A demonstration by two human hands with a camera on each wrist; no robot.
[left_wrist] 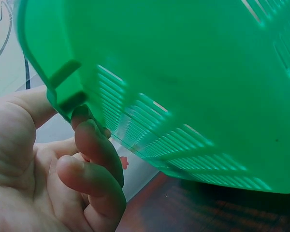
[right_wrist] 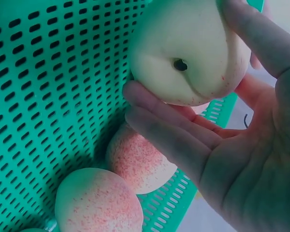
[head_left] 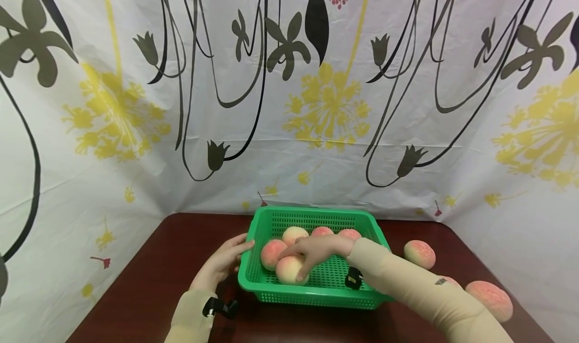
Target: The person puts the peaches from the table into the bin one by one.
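Note:
A green plastic basket [head_left: 316, 289] with slotted sides stands on the table. My left hand [head_left: 221, 262] holds its left rim, thumb over the edge and fingers curled against the outer wall, as the left wrist view shows. Inside the basket, my right hand [head_left: 320, 250] grips a pale yellow peach [right_wrist: 179, 63] between thumb and fingers, near the front left. A small dark hole shows in that peach in the right wrist view. Around it lie a pink peach [head_left: 272, 254], a paler peach [head_left: 295, 233] and two reddish peaches partly covered by my right hand and wrist.
On the dark red table [head_left: 149, 282], right of the basket, lie a pink-yellow peach [head_left: 419, 254] and a redder peach [head_left: 490, 298]. Another shows only slightly behind my right sleeve [head_left: 420, 292]. A flower-printed curtain [head_left: 289, 132] encloses the table at the back and sides.

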